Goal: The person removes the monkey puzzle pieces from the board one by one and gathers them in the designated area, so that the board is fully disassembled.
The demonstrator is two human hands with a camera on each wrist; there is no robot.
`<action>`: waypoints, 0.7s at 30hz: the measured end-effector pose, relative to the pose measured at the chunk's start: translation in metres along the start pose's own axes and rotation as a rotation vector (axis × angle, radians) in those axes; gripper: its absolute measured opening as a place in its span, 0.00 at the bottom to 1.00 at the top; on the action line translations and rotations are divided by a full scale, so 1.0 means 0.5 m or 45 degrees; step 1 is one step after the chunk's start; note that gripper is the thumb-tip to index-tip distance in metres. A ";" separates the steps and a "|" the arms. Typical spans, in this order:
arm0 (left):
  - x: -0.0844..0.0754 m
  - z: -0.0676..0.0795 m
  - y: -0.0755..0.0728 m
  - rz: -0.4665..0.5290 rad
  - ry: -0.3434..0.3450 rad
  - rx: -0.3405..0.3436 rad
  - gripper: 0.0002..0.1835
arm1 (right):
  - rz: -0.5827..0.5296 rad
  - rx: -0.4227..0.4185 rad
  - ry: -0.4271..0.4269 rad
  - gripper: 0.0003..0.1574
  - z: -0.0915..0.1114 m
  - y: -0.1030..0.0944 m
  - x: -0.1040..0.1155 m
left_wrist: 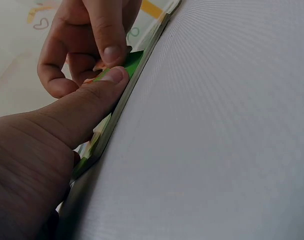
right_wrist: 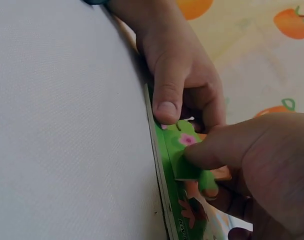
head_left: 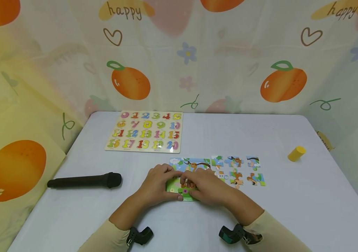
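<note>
A small jigsaw puzzle board (head_left: 172, 187) with a green border and a cartoon animal scene lies flat on the table, partly hidden under both hands. My left hand (head_left: 158, 182) holds the board at its left side, the thumb lying along the front edge. In my right hand (head_left: 208, 185) a green puzzle piece with a pink flower (right_wrist: 188, 140) is pinched between thumb and fingers, tilted over the board's front part. The left thumb (right_wrist: 168, 107) presses close beside that piece. Several loose puzzle pieces (head_left: 236, 161) lie in two rows just right of the board.
A number board (head_left: 144, 131) with colourful numerals lies behind, toward the left. At the left is a black microphone (head_left: 84, 180). A yellow cylinder (head_left: 296, 153) rests on its side at the right of the white-covered table (head_left: 292, 210). Printed curtains hang around it.
</note>
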State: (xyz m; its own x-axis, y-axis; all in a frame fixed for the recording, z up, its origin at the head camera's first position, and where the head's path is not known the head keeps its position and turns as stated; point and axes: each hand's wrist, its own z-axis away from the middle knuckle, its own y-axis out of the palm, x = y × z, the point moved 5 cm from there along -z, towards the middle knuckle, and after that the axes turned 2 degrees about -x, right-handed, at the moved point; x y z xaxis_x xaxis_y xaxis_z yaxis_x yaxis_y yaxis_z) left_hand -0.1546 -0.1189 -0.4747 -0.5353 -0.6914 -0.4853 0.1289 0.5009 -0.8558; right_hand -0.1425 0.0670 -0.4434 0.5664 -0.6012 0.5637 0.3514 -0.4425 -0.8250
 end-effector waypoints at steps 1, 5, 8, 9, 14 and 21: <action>0.000 0.000 0.000 0.001 0.001 0.001 0.40 | -0.018 -0.002 0.002 0.16 0.000 0.000 -0.001; 0.000 0.000 0.000 0.007 0.003 -0.002 0.39 | -0.102 -0.003 0.016 0.16 0.000 -0.003 -0.006; 0.000 0.000 0.000 0.007 0.003 -0.001 0.39 | -0.170 -0.003 0.029 0.17 0.002 -0.006 -0.014; 0.000 0.000 0.000 0.007 0.001 0.002 0.39 | -0.200 -0.004 0.033 0.17 0.003 -0.007 -0.017; -0.002 0.000 -0.001 0.020 0.003 0.008 0.40 | -0.327 -0.005 0.052 0.16 0.013 -0.013 -0.029; -0.001 0.000 0.000 0.004 -0.006 0.017 0.40 | -0.349 -0.009 0.075 0.15 0.036 -0.033 -0.041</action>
State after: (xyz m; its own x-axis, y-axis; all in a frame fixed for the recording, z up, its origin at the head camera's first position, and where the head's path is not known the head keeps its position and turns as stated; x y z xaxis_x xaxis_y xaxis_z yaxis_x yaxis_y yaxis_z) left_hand -0.1544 -0.1185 -0.4742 -0.5311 -0.6921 -0.4888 0.1416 0.4963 -0.8565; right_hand -0.1463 0.0987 -0.4422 0.4063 -0.4963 0.7672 0.4802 -0.5983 -0.6414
